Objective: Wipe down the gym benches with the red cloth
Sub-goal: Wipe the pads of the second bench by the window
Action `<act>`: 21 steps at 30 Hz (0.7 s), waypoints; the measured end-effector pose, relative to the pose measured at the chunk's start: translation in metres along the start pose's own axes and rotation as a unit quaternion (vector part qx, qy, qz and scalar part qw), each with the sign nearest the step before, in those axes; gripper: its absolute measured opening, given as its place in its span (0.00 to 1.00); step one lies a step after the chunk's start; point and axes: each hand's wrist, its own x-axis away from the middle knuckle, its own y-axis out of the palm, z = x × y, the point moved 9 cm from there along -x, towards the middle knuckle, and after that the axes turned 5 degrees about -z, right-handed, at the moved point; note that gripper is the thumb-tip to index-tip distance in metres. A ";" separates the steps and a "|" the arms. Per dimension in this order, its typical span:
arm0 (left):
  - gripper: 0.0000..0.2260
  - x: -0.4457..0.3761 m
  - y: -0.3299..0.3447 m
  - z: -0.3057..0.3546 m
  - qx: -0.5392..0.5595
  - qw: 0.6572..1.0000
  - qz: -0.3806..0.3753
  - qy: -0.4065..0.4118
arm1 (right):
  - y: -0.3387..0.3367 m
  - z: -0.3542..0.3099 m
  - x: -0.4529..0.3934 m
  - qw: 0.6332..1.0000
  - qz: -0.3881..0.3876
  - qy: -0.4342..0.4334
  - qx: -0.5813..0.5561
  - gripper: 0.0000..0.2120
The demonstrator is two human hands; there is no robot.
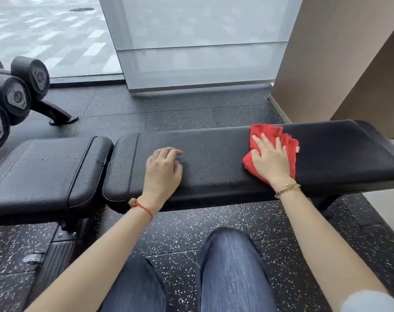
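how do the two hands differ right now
The right hand lies flat with straight fingers pressing the red cloth; the left hand has curled fingers resting bare on the bench pad. The right sits nearer the pad's far end, the left near its seam. Both rest on the same pad.

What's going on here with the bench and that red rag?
A person is wiping a black gym bench. The right hand presses a red cloth flat on the long pad, towards its right end. The left hand rests on the same pad, fingers loosely curled, holding nothing. Dumbbells sit on a rack at left.
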 end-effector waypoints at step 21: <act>0.15 -0.045 0.102 0.131 -0.065 0.996 -0.050 0.032 | -0.035 0.136 -0.075 0.996 -0.024 0.087 0.005 0.24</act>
